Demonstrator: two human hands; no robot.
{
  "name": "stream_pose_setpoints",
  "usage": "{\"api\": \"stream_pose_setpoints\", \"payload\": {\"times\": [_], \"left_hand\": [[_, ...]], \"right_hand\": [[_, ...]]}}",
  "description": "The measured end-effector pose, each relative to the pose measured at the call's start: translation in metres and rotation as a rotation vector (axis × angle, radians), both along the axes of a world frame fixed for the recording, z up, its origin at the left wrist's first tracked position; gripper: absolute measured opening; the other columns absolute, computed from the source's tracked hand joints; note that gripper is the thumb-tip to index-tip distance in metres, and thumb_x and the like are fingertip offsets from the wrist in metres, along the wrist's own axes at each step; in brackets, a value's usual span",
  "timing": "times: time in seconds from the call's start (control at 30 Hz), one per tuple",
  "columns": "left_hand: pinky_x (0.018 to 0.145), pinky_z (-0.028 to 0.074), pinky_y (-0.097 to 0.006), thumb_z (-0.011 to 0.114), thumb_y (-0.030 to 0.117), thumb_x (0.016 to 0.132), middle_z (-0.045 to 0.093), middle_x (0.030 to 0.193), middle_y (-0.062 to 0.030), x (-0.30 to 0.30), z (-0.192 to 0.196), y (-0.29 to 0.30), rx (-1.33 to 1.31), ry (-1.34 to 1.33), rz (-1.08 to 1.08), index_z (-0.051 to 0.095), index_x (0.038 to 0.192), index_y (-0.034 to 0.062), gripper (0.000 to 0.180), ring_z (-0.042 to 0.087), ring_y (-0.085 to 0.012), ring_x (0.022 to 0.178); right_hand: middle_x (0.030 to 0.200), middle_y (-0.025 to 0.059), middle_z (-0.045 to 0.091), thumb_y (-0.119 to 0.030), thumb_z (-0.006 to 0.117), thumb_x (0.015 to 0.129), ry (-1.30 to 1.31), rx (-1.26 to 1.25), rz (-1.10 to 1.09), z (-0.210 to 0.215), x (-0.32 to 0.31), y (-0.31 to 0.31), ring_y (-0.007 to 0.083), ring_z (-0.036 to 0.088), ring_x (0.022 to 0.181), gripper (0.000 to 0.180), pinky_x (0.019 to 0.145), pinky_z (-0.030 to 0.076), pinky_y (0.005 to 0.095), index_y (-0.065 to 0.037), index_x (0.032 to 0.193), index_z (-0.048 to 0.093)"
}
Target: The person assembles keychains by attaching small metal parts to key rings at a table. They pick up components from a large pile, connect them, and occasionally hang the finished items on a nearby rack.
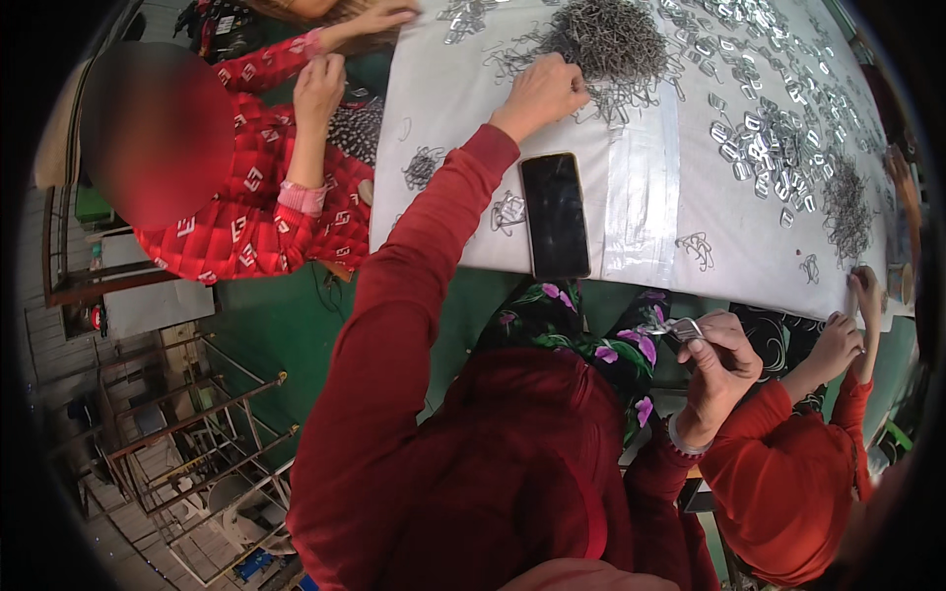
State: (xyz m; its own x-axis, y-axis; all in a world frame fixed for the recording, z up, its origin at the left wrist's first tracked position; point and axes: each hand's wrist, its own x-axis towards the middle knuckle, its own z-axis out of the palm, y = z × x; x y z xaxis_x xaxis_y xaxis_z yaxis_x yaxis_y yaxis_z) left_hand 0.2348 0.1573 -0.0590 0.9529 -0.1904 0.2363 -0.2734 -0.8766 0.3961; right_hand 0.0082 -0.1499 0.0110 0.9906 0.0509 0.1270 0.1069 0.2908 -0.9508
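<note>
My left hand [544,96] reaches across the white-covered table [473,222] to the near left edge of a heap of thin bent wire hooks [616,47]. Its fingers are pinched together, and what sits between the tips is hidden. Off the table's near edge, above my lap, my right hand [719,372] grips a shiny metal buckle [687,329] between thumb and fingers. Small blurred metal pieces [652,328] stick out to the left of that buckle. A dark-screened phone [555,217] lies on the table below my left wrist.
Many loose metal buckles [769,148] spread over the right side. Smaller wire hook piles [424,167] lie at left and right [847,212]. Clear tape [641,197] runs down the cover. Co-workers sit at left [266,187] and right [788,463]; metal racks [187,433] stand lower left.
</note>
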Motion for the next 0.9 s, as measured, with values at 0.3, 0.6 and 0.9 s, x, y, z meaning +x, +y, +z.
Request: {"api": "stream_pose_setpoints", "payload": {"times": [0.3,0.6,0.9], "left_hand": [[0.078,0.045,-0.046,0.051,0.012,0.087,0.059,0.087,-0.0227,-0.041,0.040,0.029,-0.189,0.003,0.078,0.057,0.090,-0.0019,0.015,0.057,-0.0401,0.088],[0.073,0.046,-0.045,0.054,0.010,0.086,0.059,0.083,-0.0232,-0.163,-0.002,0.052,0.156,0.256,0.134,0.057,0.084,-0.0024,0.012,0.058,-0.0408,0.085],[0.068,0.048,-0.048,0.067,0.026,0.083,0.061,0.086,-0.0225,-0.197,0.011,0.006,-0.041,0.283,0.135,0.052,0.096,0.0004,0.032,0.060,-0.0423,0.080]], "right_hand": [[0.081,0.0135,0.058,0.008,0.065,0.078,-0.035,0.047,-0.078,-0.008,-0.030,-0.017,0.0158,0.055,0.063,0.014,0.053,0.045,0.0232,0.004,0.091,0.063],[0.081,0.0123,0.058,0.009,0.066,0.077,-0.089,0.005,-0.039,-0.006,-0.035,-0.015,0.0154,0.054,0.060,0.016,0.053,0.044,0.0227,0.004,0.092,0.064],[0.081,0.0130,0.058,0.010,0.065,0.077,-0.150,-0.040,-0.049,0.008,-0.043,-0.018,0.0161,0.053,0.062,0.013,0.050,0.044,0.0223,0.004,0.089,0.063]]}}
